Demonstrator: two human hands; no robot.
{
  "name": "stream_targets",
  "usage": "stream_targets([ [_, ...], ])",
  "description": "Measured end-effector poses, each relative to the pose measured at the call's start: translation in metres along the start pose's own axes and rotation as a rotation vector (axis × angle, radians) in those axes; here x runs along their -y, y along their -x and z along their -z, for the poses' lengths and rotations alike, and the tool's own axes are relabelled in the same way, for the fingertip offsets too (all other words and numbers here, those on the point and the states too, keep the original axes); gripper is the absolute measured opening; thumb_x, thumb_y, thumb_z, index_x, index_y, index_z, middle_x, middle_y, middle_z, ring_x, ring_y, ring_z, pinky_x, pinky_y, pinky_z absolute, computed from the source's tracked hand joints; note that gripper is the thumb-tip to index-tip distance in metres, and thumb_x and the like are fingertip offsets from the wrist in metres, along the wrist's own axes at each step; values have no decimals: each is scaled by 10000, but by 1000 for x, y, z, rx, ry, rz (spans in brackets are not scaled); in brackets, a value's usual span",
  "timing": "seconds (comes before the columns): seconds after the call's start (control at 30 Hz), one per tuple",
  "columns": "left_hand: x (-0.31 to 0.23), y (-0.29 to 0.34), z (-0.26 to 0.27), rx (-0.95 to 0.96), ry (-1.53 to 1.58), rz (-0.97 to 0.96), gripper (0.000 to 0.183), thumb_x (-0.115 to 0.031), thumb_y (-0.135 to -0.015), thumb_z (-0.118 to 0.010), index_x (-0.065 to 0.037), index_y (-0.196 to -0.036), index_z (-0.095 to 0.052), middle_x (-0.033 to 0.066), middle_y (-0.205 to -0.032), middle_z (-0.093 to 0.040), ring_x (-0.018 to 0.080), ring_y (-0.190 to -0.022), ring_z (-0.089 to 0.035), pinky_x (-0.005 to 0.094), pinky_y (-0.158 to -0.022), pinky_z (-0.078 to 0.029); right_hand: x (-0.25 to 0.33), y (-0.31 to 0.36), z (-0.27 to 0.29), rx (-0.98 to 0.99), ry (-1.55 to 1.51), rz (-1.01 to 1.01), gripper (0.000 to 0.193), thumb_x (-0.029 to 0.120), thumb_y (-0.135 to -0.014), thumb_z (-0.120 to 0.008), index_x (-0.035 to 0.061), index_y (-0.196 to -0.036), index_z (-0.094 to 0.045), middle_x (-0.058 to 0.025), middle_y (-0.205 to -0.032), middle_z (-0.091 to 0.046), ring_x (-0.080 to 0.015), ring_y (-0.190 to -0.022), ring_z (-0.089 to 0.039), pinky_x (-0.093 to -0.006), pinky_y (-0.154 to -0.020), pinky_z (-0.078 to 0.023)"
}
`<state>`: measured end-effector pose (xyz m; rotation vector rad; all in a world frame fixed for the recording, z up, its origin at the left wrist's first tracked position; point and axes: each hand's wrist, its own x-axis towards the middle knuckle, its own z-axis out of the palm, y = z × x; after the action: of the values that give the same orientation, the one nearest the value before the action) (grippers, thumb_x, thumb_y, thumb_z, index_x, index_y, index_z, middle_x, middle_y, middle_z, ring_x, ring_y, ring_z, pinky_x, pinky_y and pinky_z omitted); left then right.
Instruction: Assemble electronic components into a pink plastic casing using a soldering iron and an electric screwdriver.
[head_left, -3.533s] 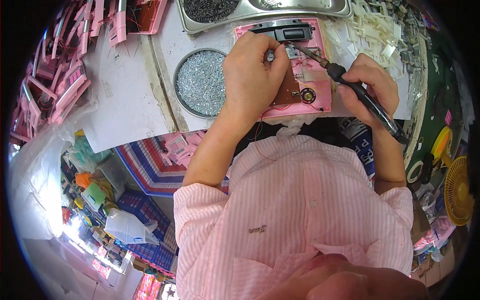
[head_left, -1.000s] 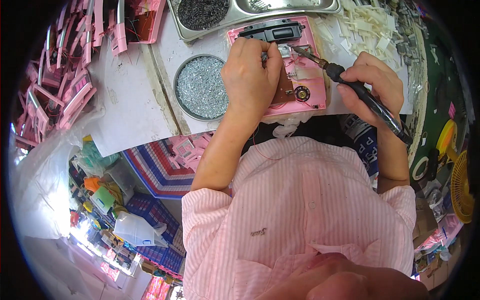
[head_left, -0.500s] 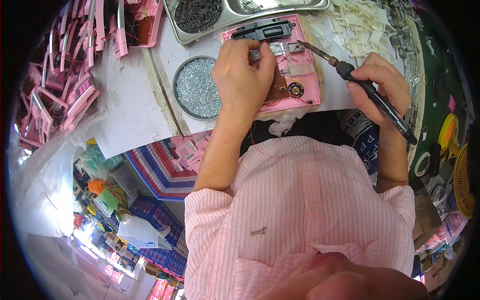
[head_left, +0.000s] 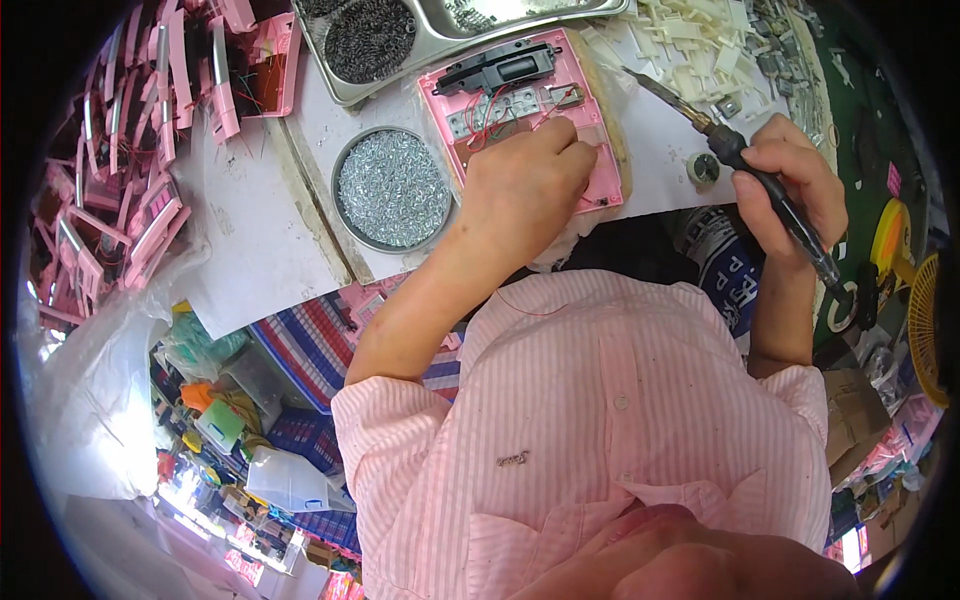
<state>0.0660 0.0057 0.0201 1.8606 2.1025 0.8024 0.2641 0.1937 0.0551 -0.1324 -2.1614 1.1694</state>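
A pink plastic housing (head_left: 573,75) lies open on the table, with a black plastic part (head_left: 500,68), metal contact plates and thin red wires inside. My left hand (head_left: 525,185) is over its near part, fingers bent and closed, their tips down among the parts. What they pinch is hidden, and the hand covers much of the circuit board. On the right, my right hand (head_left: 805,190) grips a soldering iron (head_left: 729,146) by its black handle. The iron's tip points up and left, in the air to the right of the housing.
A round dish of small silvery metal pieces (head_left: 392,188) stands left of the housing. Behind is a metal tray (head_left: 440,55) with dark springs. White plastic parts (head_left: 690,45) lie at the back right, pink housings (head_left: 150,150) at far left. A small round object (head_left: 703,170) sits below the iron.
My left hand has moved from the metal plates toward the housing's near right part, uncovering red wires. The iron's tip has lifted off the housing to the right. The view has shifted slightly.
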Motion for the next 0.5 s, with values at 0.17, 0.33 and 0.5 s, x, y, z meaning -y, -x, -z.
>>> stream_targets([
  [0.17,9,5,1,-69,188,99,120,-134,-811,-777,-116,-922,-735,28,-840,-628,239,-705,-663,357,-603,-531,-5,9,-4,-50,-37,-72,262,-46,-790,-747,-51,-1033,-648,-101,-803,-616,-167,-687,-558,-268,-614,-408],
  [0.33,-8,-5,-2,24,-60,27,140,-131,-796,-777,-111,-925,-725,21,-860,-631,228,-732,-667,361,-605,-531,-4,-2,-17,11,-47,-49,259,-42,-787,-756,-39,-1024,-653,-106,-817,-630,-167,-686,-564,-267,-617,-414],
  [0.5,-8,-6,-4,79,-36,48,143,-87,-791,-755,-70,-925,-707,44,-903,-644,226,-772,-674,329,-624,-544,-3,-1,-11,-9,-28,-29,254,-53,-784,-752,-39,-1018,-654,-104,-813,-627,-162,-681,-560,-267,-616,-410],
])
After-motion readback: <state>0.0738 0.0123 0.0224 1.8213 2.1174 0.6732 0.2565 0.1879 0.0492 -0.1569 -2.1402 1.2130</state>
